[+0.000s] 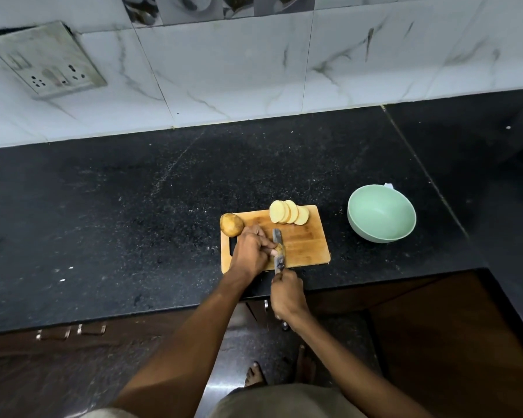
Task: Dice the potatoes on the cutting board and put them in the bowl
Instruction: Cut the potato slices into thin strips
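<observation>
- A socket plate is seen on the wall at the 10 o'clock side.
- A whole potato lies at the board's 10 o'clock corner.
- A potato end is pinched by the left hand against the blade.
- The knife is gripped by the right hand; its long axis runs 6 to 12, tip at 12.
- Slices are fanned along the board's 12 o'clock edge.
- A green bowl stands at the board's 3 o'clock.
</observation>
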